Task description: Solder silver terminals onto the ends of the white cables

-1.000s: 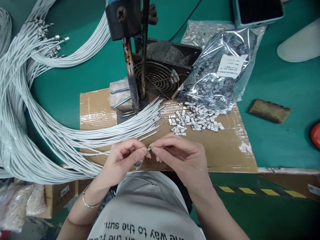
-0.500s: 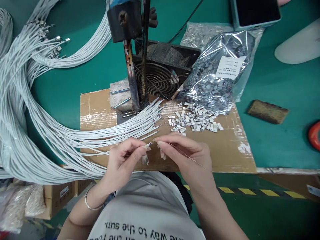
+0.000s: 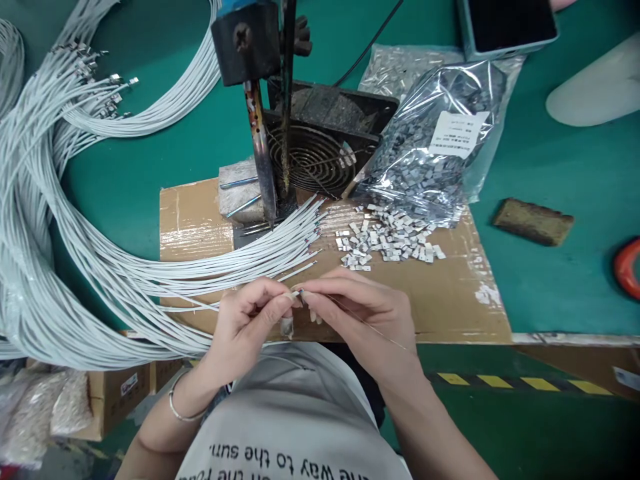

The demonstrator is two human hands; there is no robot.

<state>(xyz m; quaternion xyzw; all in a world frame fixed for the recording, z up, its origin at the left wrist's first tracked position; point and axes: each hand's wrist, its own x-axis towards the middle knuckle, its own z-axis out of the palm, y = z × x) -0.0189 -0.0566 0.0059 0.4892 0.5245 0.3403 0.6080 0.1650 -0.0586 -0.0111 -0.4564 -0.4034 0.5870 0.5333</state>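
Note:
My left hand pinches the end of a white cable between thumb and forefinger, just above the front edge of the cardboard. My right hand is closed on a thin solder wire, whose tail runs back across the palm. The fingertips of both hands meet at the cable end, so its tip is mostly hidden. A pale wrap covers a fingertip of the left hand. Beyond the hands lies a fan of white cables with stripped ends. Small metal connectors are heaped to their right.
A soldering iron hangs tip-down from a stand over the cardboard, before a black fan. A clear bag of connectors, a brown sponge-like block and a phone lie on the right. Cable bundles fill the left.
My right hand has moved left with the solder wire, closing the gap to the cable end. The left hand has stayed nearly still.

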